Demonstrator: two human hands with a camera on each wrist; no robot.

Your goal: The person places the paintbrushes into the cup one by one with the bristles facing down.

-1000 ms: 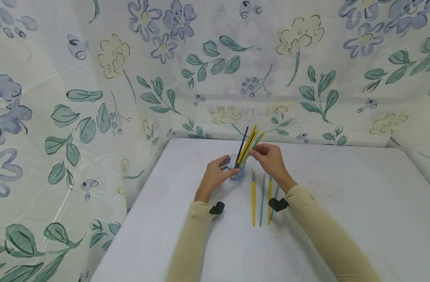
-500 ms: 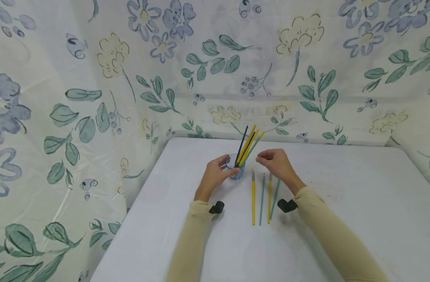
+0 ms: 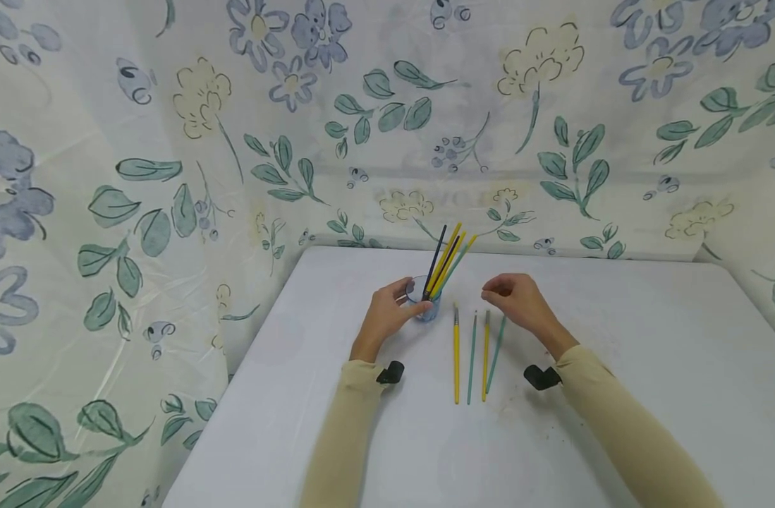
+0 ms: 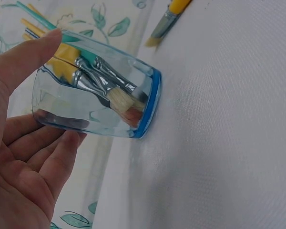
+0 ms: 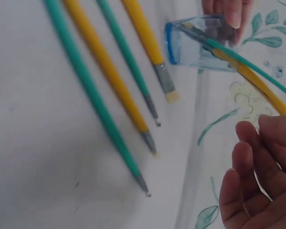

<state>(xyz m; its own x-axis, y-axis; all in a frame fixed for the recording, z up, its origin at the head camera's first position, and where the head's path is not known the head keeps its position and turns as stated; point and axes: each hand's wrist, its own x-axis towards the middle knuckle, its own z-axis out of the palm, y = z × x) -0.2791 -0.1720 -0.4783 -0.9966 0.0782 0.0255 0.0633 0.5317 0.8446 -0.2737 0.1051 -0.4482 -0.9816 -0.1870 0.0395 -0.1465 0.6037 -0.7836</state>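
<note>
My left hand holds a clear glass with a blue base, thumb on one side near the rim and fingers on the other. Several paintbrushes lean to the right in it, bristles down, with yellow, green and dark handles. My right hand hovers to the right of the glass, fingers loosely bent with nothing between them. Below and left of it lie a yellow paintbrush, a thin green paintbrush, another yellow paintbrush and a slanted green paintbrush, tips pointing away from me.
Everything stands on a white table, its far edge just behind the glass. A floral cloth hangs behind the table and along its left side. Small dark specks mark the tabletop near the right forearm.
My right hand has let go of a green paintbrush in the glass and drawn back to the right and nearer to me. The left hand has stayed at the glass.
</note>
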